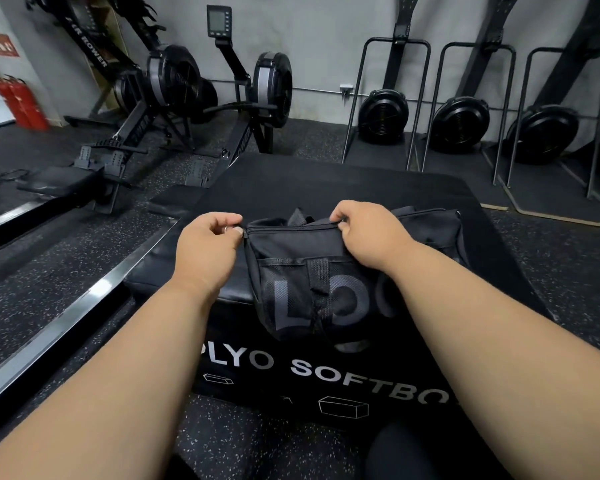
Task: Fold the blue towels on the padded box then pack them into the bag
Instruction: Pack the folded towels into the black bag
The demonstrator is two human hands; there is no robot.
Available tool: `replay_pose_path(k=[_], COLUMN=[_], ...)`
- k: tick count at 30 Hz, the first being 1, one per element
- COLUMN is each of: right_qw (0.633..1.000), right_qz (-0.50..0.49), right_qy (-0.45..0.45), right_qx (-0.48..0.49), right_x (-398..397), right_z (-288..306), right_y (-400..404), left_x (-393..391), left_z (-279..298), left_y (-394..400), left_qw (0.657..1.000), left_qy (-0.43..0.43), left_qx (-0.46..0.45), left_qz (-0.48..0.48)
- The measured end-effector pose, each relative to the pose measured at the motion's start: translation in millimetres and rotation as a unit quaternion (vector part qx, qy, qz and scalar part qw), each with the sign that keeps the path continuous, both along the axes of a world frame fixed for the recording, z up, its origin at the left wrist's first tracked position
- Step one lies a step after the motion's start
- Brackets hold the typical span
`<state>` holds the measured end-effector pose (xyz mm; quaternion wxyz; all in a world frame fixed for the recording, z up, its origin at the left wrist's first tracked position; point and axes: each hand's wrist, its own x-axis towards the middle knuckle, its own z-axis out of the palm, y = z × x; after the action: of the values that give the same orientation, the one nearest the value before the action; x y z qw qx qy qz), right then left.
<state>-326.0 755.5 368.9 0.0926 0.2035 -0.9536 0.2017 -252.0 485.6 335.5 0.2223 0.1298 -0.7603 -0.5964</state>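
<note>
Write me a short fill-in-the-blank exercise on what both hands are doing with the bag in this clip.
1. The black bag rests on top of the padded ____.
2. The left hand pinches the bag's ____ end.
3. The right hand grips the bag's ____ edge.
4. The number of blue towels in view is ____.

Missing words: box; zipper; top; zero

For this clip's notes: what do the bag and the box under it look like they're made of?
Bag: matte black woven fabric, probably nylon or polyester, with a see-through mesh pocket over grey lettering and a zipper along the top.
Padded box: black vinyl or faux leather, judging by the soft sheen on its left edge; the top looks duller.
Left hand and right hand pinch the zipper line.
</note>
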Motion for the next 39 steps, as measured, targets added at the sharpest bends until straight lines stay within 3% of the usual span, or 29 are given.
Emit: replay_pose_path(k=[9, 11, 17, 22, 32, 35, 39], right_qw=[0.995, 0.997, 0.991, 0.943, 0.832, 0.849, 0.893], right_qz=[-0.021, -0.023, -0.043, -0.032, -0.042, -0.047, -0.046], right_qy=[0.028, 0.02, -0.032, -0.083, -0.018, -0.02, -0.074], right_qx=[0.093, 0.076, -0.125, -0.322, -0.554, -0.525, -0.442], right_x=[3, 3, -2, -1, -14, -21, -18], right_z=[0, -3, -11, -14, 26, 29, 5], right_y=[24, 27, 41, 41, 34, 33, 32], left_x=[4, 8, 10, 6, -49, -66, -70], left_z=[5, 8, 3, 0, 69, 77, 48], left_y=[14, 21, 26, 28, 36, 34, 15], left_qw=[0.998, 0.997, 0.976, 0.969, 0.965, 0.962, 0.939], left_qy=[-0.011, -0.014, -0.103, -0.096, 0.046, 0.04, -0.064], left_qx=[-0.04, -0.071, -0.164, -0.224, -0.26, -0.271, -0.336], left_qz=[0.038, 0.037, -0.098, -0.042, -0.009, 0.002, -0.011])
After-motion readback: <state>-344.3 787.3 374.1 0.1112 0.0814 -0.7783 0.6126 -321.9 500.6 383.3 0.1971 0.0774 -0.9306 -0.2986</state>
